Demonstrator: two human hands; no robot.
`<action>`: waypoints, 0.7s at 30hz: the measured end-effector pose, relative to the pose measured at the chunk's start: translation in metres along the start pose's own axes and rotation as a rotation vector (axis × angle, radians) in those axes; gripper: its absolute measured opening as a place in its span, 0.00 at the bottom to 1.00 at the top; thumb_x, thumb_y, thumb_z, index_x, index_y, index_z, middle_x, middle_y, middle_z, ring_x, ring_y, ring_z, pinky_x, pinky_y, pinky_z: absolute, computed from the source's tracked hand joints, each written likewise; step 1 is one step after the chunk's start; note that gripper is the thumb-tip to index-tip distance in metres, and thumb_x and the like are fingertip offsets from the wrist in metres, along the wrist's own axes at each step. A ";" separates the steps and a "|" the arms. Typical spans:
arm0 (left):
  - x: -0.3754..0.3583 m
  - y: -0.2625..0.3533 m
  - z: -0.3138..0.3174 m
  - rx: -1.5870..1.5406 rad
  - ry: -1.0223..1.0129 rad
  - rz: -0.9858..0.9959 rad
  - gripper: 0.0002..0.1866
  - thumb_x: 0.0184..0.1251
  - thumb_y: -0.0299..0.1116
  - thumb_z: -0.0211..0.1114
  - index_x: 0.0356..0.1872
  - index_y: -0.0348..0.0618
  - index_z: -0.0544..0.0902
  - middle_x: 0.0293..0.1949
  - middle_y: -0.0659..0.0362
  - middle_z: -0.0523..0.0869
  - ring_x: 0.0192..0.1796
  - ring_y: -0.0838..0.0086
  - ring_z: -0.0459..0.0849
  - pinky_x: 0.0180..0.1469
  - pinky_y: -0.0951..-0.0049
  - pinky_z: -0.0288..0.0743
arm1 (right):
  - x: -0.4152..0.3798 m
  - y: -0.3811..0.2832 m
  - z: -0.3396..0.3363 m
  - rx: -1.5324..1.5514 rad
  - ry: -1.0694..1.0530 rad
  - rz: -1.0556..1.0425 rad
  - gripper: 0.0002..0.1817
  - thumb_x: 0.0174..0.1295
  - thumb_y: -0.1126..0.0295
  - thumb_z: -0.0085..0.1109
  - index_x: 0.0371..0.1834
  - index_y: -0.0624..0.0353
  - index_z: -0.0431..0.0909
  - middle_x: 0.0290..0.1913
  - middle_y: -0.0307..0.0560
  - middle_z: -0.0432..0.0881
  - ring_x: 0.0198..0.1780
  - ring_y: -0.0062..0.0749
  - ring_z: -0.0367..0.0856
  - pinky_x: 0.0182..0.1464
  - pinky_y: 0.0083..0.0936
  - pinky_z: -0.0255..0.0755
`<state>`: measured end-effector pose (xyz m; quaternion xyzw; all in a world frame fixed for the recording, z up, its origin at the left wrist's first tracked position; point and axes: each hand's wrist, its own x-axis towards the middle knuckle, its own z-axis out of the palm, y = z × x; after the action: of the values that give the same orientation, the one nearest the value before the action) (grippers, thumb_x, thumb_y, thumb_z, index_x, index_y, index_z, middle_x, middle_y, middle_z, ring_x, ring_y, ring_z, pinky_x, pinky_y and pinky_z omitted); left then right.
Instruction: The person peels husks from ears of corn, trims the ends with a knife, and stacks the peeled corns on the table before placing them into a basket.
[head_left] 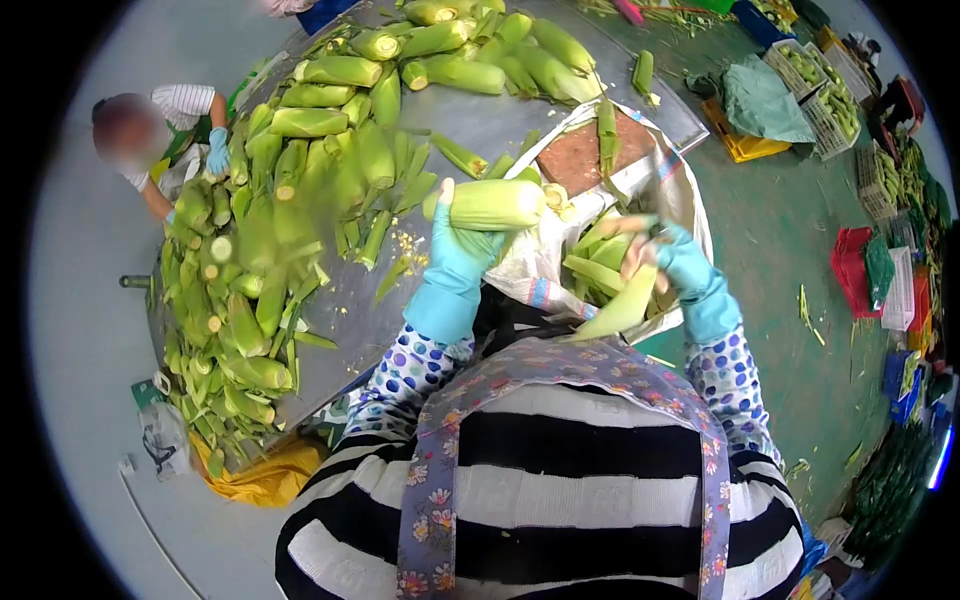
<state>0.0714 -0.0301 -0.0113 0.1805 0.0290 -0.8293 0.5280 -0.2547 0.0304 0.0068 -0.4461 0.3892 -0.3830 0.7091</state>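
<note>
Your gloved left hand (465,258) wraps an ear of corn (495,205) at 12 o'clock, thumb at its 9 o'clock end. Between 2 and 3 o'clock, your right hand (672,260) is at a pale husk leaf (622,305) over the white sack (525,264); with the blur, I cannot tell whether its fingers clamp the leaf. The ear looks firm and fairly weighty, its smooth husk perhaps slippery: hold it round the thick middle, without crushing the kernels. The leaf should be light and bendy; pinch its base.
</note>
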 end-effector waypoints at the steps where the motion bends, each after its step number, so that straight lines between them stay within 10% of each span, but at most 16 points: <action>1: -0.004 0.005 0.002 0.075 0.049 0.041 0.29 0.71 0.51 0.61 0.58 0.33 0.75 0.54 0.42 0.82 0.56 0.52 0.82 0.60 0.49 0.78 | 0.007 0.002 -0.003 -0.077 0.233 -0.062 0.29 0.64 0.67 0.65 0.67 0.64 0.69 0.45 0.46 0.86 0.31 0.13 0.81 0.26 0.08 0.72; 5: -0.005 -0.010 -0.002 0.157 -0.020 0.021 0.29 0.72 0.52 0.60 0.59 0.33 0.74 0.54 0.44 0.82 0.58 0.52 0.81 0.62 0.50 0.77 | 0.011 -0.005 0.017 -0.425 0.422 0.057 0.35 0.59 0.65 0.70 0.69 0.62 0.66 0.58 0.45 0.80 0.49 0.23 0.82 0.32 0.12 0.73; 8: -0.012 -0.044 0.010 0.253 0.003 0.147 0.31 0.69 0.53 0.63 0.61 0.36 0.73 0.53 0.49 0.82 0.56 0.57 0.82 0.62 0.53 0.76 | 0.027 0.025 0.046 0.030 0.216 -0.132 0.36 0.60 0.66 0.65 0.72 0.63 0.64 0.62 0.48 0.78 0.53 0.21 0.82 0.19 0.08 0.67; 12: -0.037 -0.037 0.029 0.480 -0.056 0.045 0.34 0.70 0.54 0.61 0.64 0.35 0.72 0.55 0.49 0.81 0.56 0.60 0.82 0.63 0.57 0.76 | 0.015 0.043 0.052 0.169 0.186 -0.029 0.34 0.60 0.64 0.65 0.68 0.66 0.67 0.59 0.48 0.79 0.39 0.17 0.82 0.21 0.09 0.69; 16: -0.044 0.020 0.029 1.053 -0.343 -0.484 0.37 0.68 0.60 0.59 0.61 0.33 0.76 0.56 0.50 0.82 0.58 0.68 0.80 0.59 0.66 0.76 | 0.001 0.046 0.031 0.048 0.237 0.002 0.29 0.59 0.64 0.67 0.63 0.65 0.73 0.52 0.46 0.82 0.28 0.14 0.77 0.23 0.11 0.68; 18: -0.021 0.012 0.014 1.619 -0.585 -0.491 0.34 0.65 0.52 0.67 0.61 0.33 0.75 0.54 0.53 0.83 0.54 0.73 0.80 0.57 0.70 0.75 | 0.012 0.051 0.053 0.078 0.287 -0.129 0.28 0.60 0.62 0.68 0.61 0.64 0.75 0.50 0.44 0.83 0.27 0.14 0.76 0.22 0.09 0.66; 20: -0.027 0.001 0.015 1.550 -0.571 -0.451 0.31 0.64 0.47 0.68 0.60 0.34 0.76 0.52 0.54 0.83 0.53 0.74 0.80 0.56 0.71 0.75 | 0.015 0.025 0.071 -0.147 0.290 0.085 0.28 0.62 0.59 0.67 0.61 0.64 0.74 0.47 0.42 0.83 0.25 0.14 0.76 0.21 0.09 0.66; 21: -0.029 -0.011 0.017 1.477 -0.573 -0.421 0.28 0.63 0.42 0.68 0.59 0.35 0.76 0.50 0.56 0.83 0.52 0.75 0.80 0.56 0.71 0.75 | 0.012 0.007 0.086 0.065 0.260 0.109 0.29 0.62 0.66 0.69 0.63 0.66 0.71 0.53 0.49 0.81 0.52 0.29 0.80 0.45 0.22 0.77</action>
<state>0.0681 -0.0044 0.0127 0.2538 -0.6273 -0.7303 0.0933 -0.1718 0.0506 0.0235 -0.3475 0.4887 -0.4108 0.6868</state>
